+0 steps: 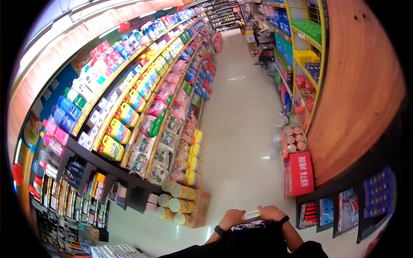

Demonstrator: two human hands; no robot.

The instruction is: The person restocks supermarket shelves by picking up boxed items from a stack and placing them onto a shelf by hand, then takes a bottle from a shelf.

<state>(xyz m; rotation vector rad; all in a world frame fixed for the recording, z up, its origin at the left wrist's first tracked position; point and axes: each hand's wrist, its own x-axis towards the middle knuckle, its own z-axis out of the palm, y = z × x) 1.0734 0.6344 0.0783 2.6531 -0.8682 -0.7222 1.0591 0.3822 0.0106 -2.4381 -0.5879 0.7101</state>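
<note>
Low in the head view, my left hand (232, 218) and my right hand (271, 213) come together in front of my body. Between them is a small white and yellow box (252, 214) with dark print, too small to read. My left fingers close on one end of it, and my right fingers on the other. Both wrists wear a dark band. Below the box, patterned clothing and dark sleeves show.
Long shelves of detergent bottles (112, 147) and bags line the left side of an aisle (236, 107). Large yellow-labelled cans (182, 192) stand on the floor near my left. A red box (300, 174) sits at the right, beside the wooden shelf end (357, 94).
</note>
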